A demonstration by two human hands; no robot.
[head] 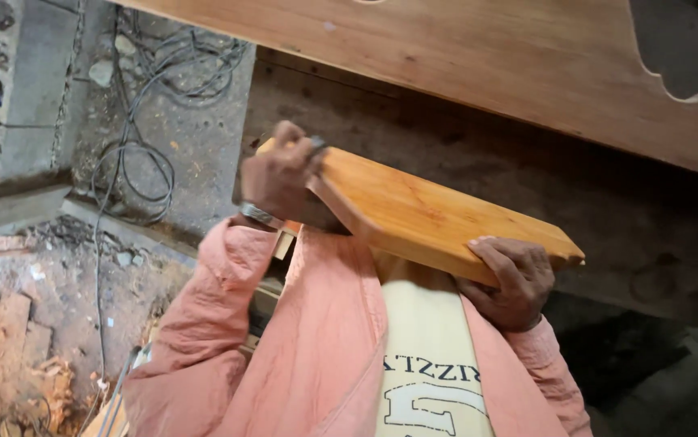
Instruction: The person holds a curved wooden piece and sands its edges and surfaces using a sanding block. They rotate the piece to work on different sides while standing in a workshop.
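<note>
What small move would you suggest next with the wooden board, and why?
Probably ease the wooden board slightly away from the chest, keeping both grips. The left hand and right hand clasp its opposite ends, it sits tilted close to the shirt, and a large wooden panel shows above.

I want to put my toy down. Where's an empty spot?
Bare grey floor lies between the cables and the left hand. A dark surface is bare between the big plank and the board. Rubble crowds the lower left.
</note>
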